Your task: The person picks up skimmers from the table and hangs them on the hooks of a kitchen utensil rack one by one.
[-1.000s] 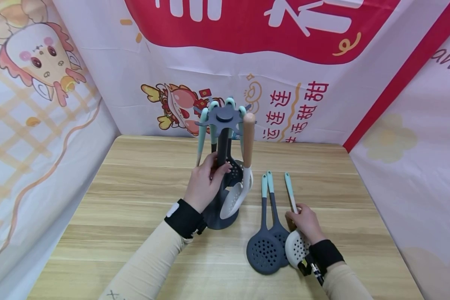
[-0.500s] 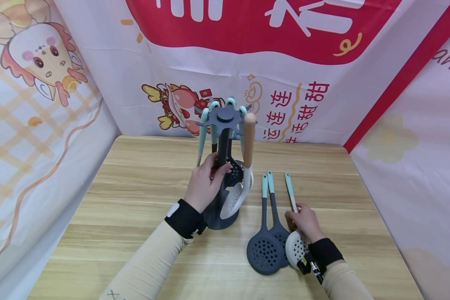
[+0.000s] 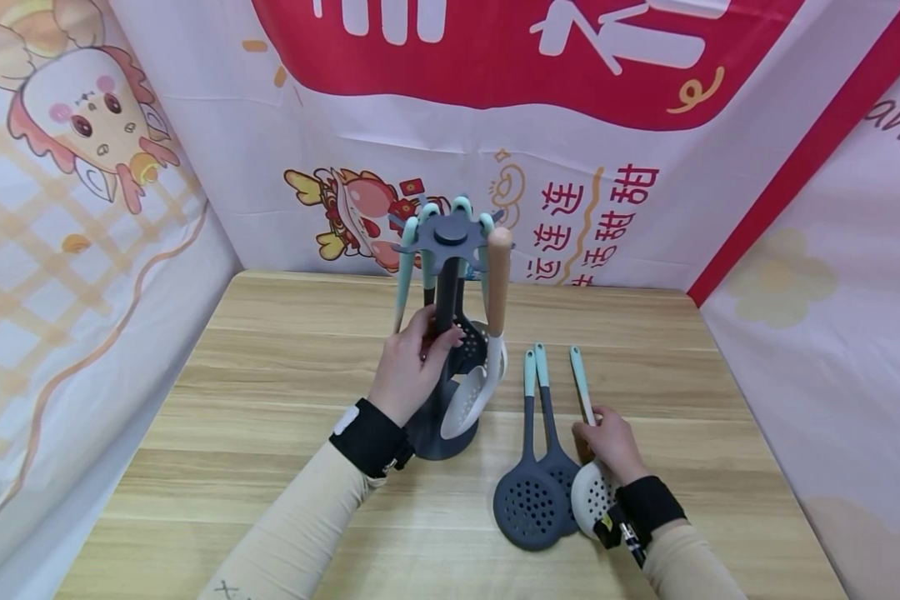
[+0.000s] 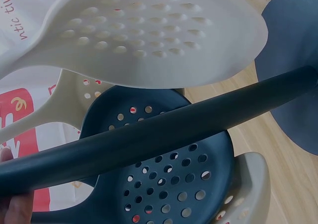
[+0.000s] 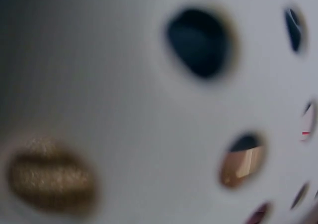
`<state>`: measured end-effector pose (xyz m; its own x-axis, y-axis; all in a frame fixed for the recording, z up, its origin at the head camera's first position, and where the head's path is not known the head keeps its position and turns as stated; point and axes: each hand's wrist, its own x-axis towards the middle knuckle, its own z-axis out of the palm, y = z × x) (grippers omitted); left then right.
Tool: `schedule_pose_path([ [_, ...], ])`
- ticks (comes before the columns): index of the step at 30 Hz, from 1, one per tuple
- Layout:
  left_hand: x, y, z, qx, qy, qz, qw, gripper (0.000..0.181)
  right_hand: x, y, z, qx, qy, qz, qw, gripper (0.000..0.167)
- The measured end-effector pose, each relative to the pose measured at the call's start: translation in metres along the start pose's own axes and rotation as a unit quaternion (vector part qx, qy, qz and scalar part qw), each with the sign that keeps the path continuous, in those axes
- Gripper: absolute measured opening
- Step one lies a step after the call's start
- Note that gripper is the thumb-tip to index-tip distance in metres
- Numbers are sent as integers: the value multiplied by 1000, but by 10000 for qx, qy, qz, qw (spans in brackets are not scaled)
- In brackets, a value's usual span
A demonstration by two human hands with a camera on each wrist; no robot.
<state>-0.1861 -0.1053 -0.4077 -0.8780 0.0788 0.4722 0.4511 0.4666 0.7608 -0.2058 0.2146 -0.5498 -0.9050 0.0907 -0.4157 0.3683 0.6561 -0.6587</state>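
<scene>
My left hand (image 3: 412, 367) grips the dark post (image 3: 446, 296) of an upright utensil stand, its fingertips at the edge of the left wrist view. From the stand hang several utensils, among them a white slotted spoon (image 3: 467, 407) with a wooden handle and a dark skimmer (image 4: 169, 184). At the right, my right hand (image 3: 613, 446) pinches the shaft of a white skimmer (image 3: 592, 498) with a mint handle (image 3: 578, 375). That skimmer's perforated head (image 5: 134, 100) fills the right wrist view, blurred.
Two dark skimmers with mint handles lie overlapping on the wooden table (image 3: 270, 400), the front one (image 3: 531, 504) just left of the white skimmer. Behind the table hangs a printed cloth (image 3: 457, 125), with further cloth at both sides.
</scene>
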Motion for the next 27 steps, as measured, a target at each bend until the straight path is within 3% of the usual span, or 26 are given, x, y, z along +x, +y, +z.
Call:
schedule_pose_path([
  [27, 0, -1, 0, 5, -1, 25, 10000, 28, -3, -2, 0, -92, 236, 8, 9997, 50],
])
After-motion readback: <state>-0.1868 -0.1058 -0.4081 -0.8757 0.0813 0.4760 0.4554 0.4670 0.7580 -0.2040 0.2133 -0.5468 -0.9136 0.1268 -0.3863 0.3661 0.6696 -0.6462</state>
